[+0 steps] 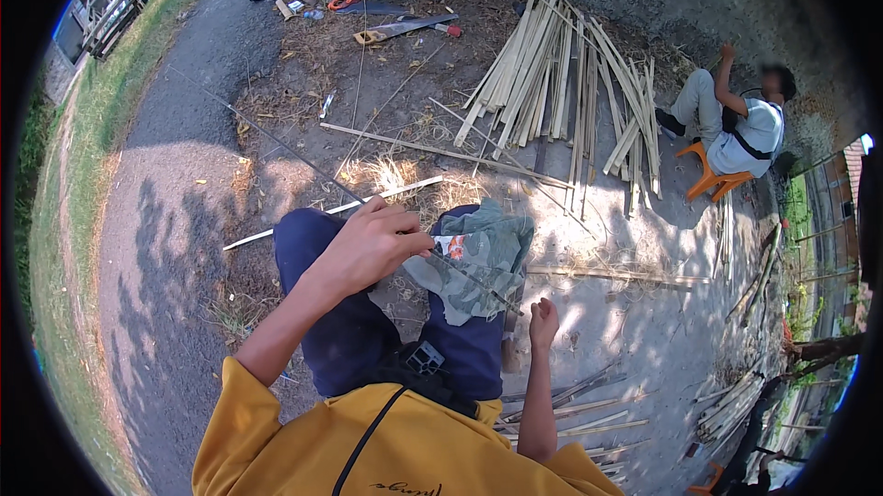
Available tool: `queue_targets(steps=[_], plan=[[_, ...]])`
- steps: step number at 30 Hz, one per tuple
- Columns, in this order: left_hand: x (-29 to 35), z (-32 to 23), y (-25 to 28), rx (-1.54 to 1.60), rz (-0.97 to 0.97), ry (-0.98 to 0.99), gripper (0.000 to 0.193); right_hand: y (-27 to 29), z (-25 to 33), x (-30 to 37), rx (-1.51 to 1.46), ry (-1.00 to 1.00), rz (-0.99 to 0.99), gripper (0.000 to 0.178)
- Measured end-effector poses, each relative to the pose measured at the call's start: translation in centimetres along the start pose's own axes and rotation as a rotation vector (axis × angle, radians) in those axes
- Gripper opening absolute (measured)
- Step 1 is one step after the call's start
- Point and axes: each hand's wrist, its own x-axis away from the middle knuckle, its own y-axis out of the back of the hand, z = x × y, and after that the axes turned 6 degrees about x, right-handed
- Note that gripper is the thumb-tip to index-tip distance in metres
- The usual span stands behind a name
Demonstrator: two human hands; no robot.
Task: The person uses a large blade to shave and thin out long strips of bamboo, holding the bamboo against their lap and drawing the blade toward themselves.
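My left hand [372,243] pinches a long, thin, dark strip [276,139], which looks like split bamboo. It slants from the far left, under my fingers and across my right knee. A grey-green patterned cloth [478,262] lies over that knee beneath the strip. A small white and orange piece [451,246] shows on the cloth beside my left fingertips. My right hand [544,319] is closed, just right of the strip's near end. Whether its fingers hold anything cannot be made out.
A pile of pale split strips [533,78] lies ahead. Two handsaws [405,29] rest on the ground farther left. More strips [579,427] lie by my right side. A person [736,128] sits on an orange stool [713,174] at the right.
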Motion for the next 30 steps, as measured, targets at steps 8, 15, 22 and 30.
queue_targets(steps=[8, 15, 22, 30], plan=[[0.0, -0.4, 1.1, -0.068, -0.031, -0.025, 0.020, 7.7, 34.0, 7.3, -0.108, 0.683, 0.403, 0.037], [-0.5, -0.9, 2.8, -0.038, 0.033, 0.014, 0.029, 6.5, 36.9, 10.4, 0.243, 0.807, 0.329, 0.017], [0.7, 5.1, 8.2, -0.184, -0.800, 0.082, 0.050, 11.3, 32.2, 3.4, -0.012, 0.468, 0.028, 0.037], [0.4, 12.0, 6.2, -0.186, -0.840, 0.347, 0.071, 13.4, 27.7, 0.2, 0.188, 0.522, -0.273, 0.039]])
